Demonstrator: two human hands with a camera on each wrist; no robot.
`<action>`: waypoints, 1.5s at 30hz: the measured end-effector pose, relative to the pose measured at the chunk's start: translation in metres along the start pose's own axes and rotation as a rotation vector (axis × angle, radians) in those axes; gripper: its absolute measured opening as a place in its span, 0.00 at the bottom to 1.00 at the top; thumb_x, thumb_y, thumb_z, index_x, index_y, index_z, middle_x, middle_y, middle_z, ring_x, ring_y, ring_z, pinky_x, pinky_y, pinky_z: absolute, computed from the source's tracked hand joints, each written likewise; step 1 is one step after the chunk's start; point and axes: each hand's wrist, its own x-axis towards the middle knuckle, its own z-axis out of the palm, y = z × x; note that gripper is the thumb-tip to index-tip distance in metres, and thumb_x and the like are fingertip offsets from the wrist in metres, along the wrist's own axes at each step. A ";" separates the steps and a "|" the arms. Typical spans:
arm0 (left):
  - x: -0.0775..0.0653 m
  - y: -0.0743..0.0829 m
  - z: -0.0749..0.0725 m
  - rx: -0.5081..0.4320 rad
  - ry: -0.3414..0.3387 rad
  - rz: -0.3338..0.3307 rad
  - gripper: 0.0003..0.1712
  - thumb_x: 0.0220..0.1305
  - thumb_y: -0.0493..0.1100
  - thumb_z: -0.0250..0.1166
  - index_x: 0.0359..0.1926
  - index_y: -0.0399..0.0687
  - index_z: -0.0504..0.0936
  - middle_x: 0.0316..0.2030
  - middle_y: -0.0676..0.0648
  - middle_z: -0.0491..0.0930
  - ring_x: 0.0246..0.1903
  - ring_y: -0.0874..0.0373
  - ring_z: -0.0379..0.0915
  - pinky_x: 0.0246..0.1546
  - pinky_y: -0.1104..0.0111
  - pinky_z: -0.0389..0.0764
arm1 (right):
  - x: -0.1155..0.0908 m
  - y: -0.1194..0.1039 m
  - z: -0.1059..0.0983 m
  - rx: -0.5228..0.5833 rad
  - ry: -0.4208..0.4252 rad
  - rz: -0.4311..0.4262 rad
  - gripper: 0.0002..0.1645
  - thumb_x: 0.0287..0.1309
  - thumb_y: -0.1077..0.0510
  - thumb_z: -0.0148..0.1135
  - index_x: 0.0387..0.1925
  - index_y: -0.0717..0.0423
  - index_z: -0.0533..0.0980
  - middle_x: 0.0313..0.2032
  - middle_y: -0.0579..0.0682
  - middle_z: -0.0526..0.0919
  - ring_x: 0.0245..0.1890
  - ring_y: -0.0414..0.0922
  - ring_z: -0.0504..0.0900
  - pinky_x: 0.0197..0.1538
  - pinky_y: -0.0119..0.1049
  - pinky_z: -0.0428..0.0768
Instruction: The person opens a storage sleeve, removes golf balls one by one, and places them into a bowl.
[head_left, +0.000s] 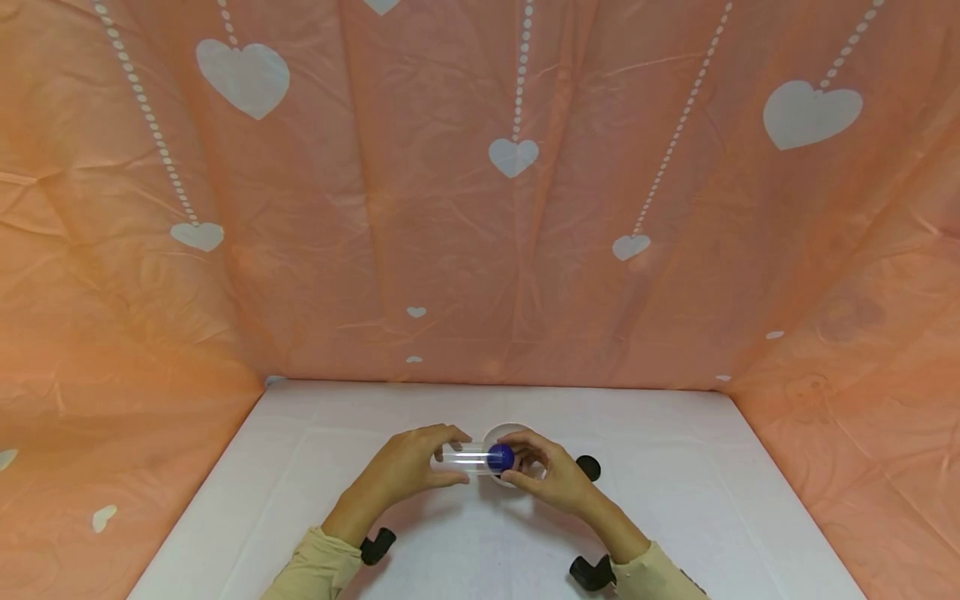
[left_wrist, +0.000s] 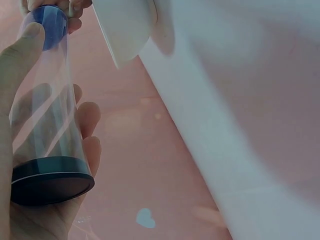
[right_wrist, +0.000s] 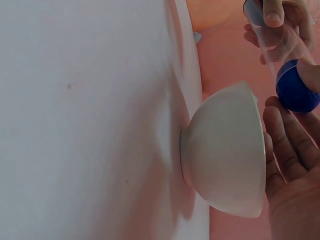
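Note:
My left hand (head_left: 408,460) grips a clear plastic tube (head_left: 467,457), held nearly level above the table. A black cap (left_wrist: 52,187) closes the tube's end in the left palm. At the other end sits a blue ball (head_left: 500,457), seemingly partly inside the tube's mouth. My right hand (head_left: 557,479) pinches this ball, thumb on one side and fingers on the other, as the right wrist view shows. A white bowl (right_wrist: 225,155) stands on the table just beyond and below the right hand, which hides part of it in the head view.
A black round lid (head_left: 589,468) lies on the white table (head_left: 675,500), right of the bowl. Orange cloth (head_left: 450,250) with pale hearts hangs behind and along both sides. Black camera mounts (head_left: 592,573) sit at both wrists.

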 end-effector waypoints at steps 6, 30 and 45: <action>-0.001 -0.001 0.001 -0.001 0.003 0.002 0.30 0.59 0.57 0.83 0.58 0.54 0.86 0.45 0.54 0.89 0.35 0.64 0.80 0.33 0.69 0.80 | -0.001 0.002 0.000 -0.004 0.007 -0.009 0.25 0.65 0.67 0.75 0.62 0.61 0.79 0.48 0.56 0.86 0.41 0.46 0.85 0.46 0.41 0.85; -0.002 0.000 0.001 -0.008 0.009 -0.033 0.31 0.58 0.57 0.83 0.60 0.58 0.85 0.45 0.54 0.90 0.36 0.64 0.81 0.35 0.68 0.81 | -0.001 -0.001 -0.001 -0.027 0.016 -0.022 0.25 0.66 0.65 0.75 0.62 0.57 0.79 0.48 0.53 0.87 0.41 0.44 0.84 0.46 0.39 0.84; -0.007 0.000 0.002 -0.021 0.006 -0.057 0.31 0.59 0.57 0.83 0.60 0.57 0.85 0.46 0.56 0.89 0.37 0.64 0.82 0.36 0.67 0.82 | -0.002 -0.002 -0.009 -0.056 0.055 0.003 0.25 0.66 0.65 0.75 0.62 0.58 0.80 0.48 0.53 0.89 0.42 0.44 0.85 0.46 0.43 0.85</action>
